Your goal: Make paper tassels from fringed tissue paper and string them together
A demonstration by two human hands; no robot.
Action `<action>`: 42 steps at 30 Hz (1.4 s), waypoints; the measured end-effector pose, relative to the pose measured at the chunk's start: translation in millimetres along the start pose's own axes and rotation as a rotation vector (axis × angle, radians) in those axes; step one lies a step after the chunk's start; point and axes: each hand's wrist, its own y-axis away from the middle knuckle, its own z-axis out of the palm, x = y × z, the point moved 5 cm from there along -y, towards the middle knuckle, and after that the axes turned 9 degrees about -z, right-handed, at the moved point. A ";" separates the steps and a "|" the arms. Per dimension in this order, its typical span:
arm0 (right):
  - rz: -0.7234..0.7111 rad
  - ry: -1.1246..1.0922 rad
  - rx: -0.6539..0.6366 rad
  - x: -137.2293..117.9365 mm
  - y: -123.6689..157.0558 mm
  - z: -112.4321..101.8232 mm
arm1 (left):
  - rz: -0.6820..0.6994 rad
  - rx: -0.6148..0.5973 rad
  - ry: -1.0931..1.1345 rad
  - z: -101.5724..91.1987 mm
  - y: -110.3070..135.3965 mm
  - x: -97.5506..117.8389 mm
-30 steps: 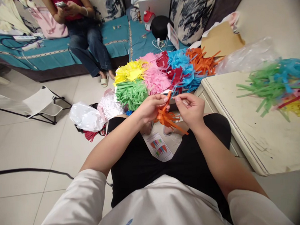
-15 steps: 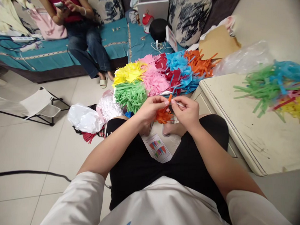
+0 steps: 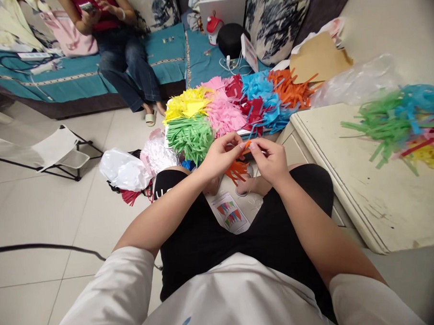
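Between my knees, an orange paper tassel [image 3: 237, 171] hangs with its fringe pointing down. My left hand [image 3: 222, 155] is closed on its upper part. The fingertips of my right hand [image 3: 272, 161] pinch its narrow orange top end, close against the left fingertips. Just beyond my hands lie heaps of fringed tissue paper: a green bundle [image 3: 189, 137], a yellow bundle [image 3: 189, 105], a pink bundle [image 3: 227, 116], a blue bundle [image 3: 259, 89] and an orange bundle [image 3: 289, 90]. Dark red pieces lie among them. Below my hands is a printed sheet [image 3: 230, 213] picturing coloured tassel garlands.
To my right stands a cream cabinet [image 3: 347, 176] with more coloured tassels [image 3: 384, 126] on top. White plastic bags [image 3: 122, 171] lie on the floor at left, near a folding stool [image 3: 58, 145]. Another person [image 3: 122, 56] sits on the blue-covered sofa, holding a phone.
My right fingertips have shifted slightly, and the orange top end now slants between both hands instead of standing up. The thin white thing seen in my right hand no longer shows.
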 end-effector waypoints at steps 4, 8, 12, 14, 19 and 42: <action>0.014 0.018 0.016 2.2 -0.9 1.8 | 0.160 0.074 -0.222 -1.4 3.9 6.0; 0.084 -0.071 -0.005 14.9 -0.3 6.3 | 0.173 0.163 -0.156 -3.8 6.8 9.2; 0.157 -0.138 -0.243 26.3 4.3 18.6 | 0.163 0.329 0.100 -19.1 6.9 15.2; 0.192 -0.050 -0.423 31.3 10.4 27.8 | 0.195 0.425 0.124 -33.2 5.1 23.5; 0.323 0.424 -0.980 52.8 38.2 57.0 | 0.352 0.552 0.106 -75.1 1.1 57.1; 0.221 -0.257 -0.531 20.1 -8.4 -11.7 | 0.080 0.052 0.274 -21.2 -1.3 13.6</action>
